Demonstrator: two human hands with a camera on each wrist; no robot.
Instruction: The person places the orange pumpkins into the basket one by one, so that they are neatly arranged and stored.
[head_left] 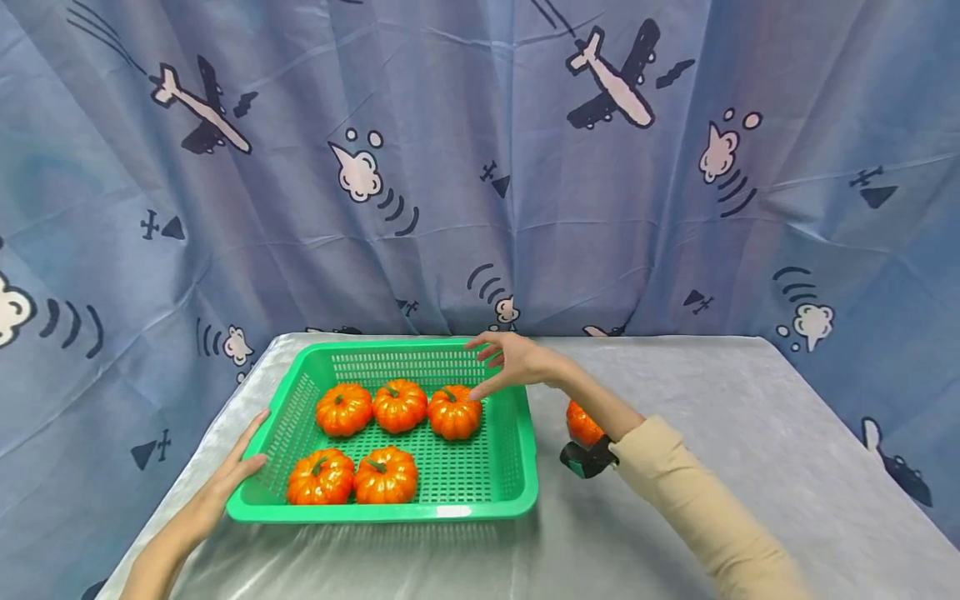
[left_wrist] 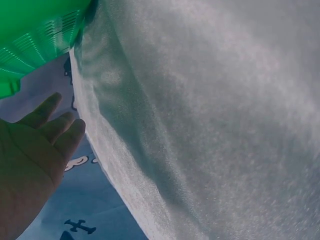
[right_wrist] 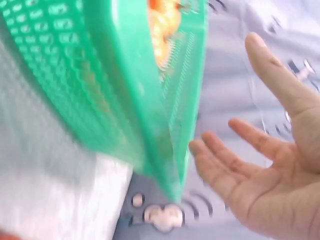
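Note:
A green plastic basket (head_left: 390,513) with slotted walls holds several shiny orange toy pumpkins, three in the back row and two in front. My right hand (head_left: 521,362) hovers over its back right corner, fingers spread and grasping nothing; the thumb overlaps the rightmost back pumpkin (head_left: 453,414) in the head view. Seen from the right wrist, that hand (right_wrist: 265,175) is beside the basket rim (right_wrist: 132,95) with an empty palm. At the basket's left side my left hand (head_left: 213,492) has extended fingers along the rim. The left wrist view shows this hand (left_wrist: 37,155) just below the basket (left_wrist: 45,45).
Another orange pumpkin (head_left: 582,423) sits on the table right of the basket, partly hidden by my right forearm. A black device (head_left: 587,458) is strapped at that wrist. The silvery-grey tablecloth (head_left: 720,417) covers the table, and a blue airplane-print curtain (head_left: 450,183) hangs behind.

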